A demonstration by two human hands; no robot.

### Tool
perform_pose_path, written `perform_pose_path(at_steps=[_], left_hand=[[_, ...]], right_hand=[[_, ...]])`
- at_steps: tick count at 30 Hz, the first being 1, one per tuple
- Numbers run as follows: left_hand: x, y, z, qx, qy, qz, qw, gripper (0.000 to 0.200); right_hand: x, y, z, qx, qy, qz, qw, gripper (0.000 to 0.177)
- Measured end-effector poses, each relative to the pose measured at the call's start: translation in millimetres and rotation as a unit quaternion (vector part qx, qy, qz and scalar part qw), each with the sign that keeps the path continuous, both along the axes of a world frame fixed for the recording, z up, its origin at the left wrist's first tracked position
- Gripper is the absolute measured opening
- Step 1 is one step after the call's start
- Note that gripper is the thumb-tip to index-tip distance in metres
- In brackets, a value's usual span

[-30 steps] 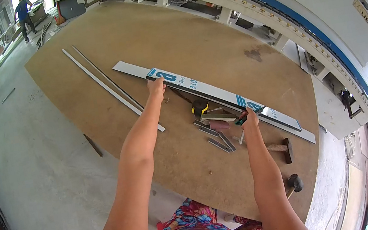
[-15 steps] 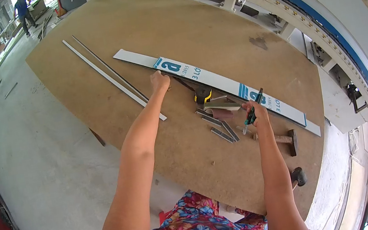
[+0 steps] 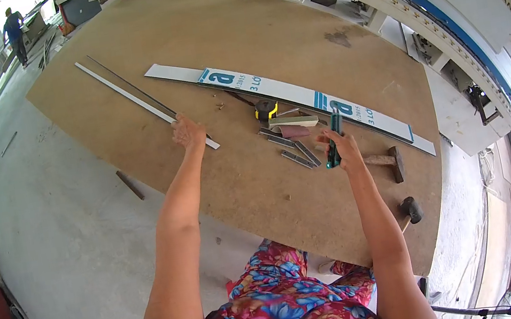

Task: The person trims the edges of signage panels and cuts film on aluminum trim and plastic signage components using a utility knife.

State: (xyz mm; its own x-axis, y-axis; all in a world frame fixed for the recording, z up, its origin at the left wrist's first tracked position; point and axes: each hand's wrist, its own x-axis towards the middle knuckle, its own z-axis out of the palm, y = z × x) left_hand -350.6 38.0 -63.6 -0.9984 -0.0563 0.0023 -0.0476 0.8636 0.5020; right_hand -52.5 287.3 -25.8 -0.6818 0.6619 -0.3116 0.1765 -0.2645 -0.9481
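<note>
My left hand [image 3: 188,132] is over the lower part of two thin strips, its fingers slightly apart and fingertips right at them. One is a white strip [image 3: 125,94]; beside it runs a thinner dark strip [image 3: 131,82]. My right hand [image 3: 343,148] is wrapped around a dark green hand tool [image 3: 334,147], held upright over the table; its exact kind is unclear. Beyond that hand lies a long white panel with blue lettering [image 3: 288,93]. A black and yellow tape measure [image 3: 266,109], a reddish-brown piece [image 3: 294,131] and several short metal pieces [image 3: 297,158] lie between my hands.
A hammer [image 3: 395,164] and a black-headed mallet [image 3: 411,209] lie at the right side of the brown table [image 3: 240,188]. A large machine [image 3: 446,15] with a blue stripe borders the far side. A person [image 3: 15,37] stands at the far left.
My left hand has left the edge of the long panel and moved left and down to the thin strips. My right hand has drawn back slightly from the panel, still gripping the tool.
</note>
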Motion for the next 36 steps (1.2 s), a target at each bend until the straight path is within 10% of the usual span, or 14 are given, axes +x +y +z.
perform_pose_path(at_steps=[14, 20, 26, 28, 30, 36], left_hand=[[-5, -5, -16, -0.028, -0.044, -0.051, 0.997, 0.054], [-7, 14, -67, 0.187, 0.044, -0.123, 0.974, 0.071], [178, 36, 27, 0.665, -0.175, -0.222, 0.692, 0.105], [222, 66, -29, 0.619, -0.095, -0.261, 0.735, 0.104], [277, 62, -2, 0.67, -0.158, -0.292, 0.664, 0.104], [328, 44, 26, 0.614, -0.133, -0.291, 0.721, 0.105]], right_hand=[[75, -46, -17, -0.043, -0.019, -0.004, 0.999, 0.031], [84, -68, -13, -0.056, -0.009, -0.006, 0.998, 0.031], [82, -101, 18, -0.117, 0.073, -0.009, 0.99, 0.035], [84, -106, 22, -0.124, 0.094, -0.016, 0.988, 0.034], [91, -111, 23, -0.1, 0.092, -0.024, 0.99, 0.03], [146, -104, 15, -0.035, 0.09, -0.066, 0.993, 0.021]])
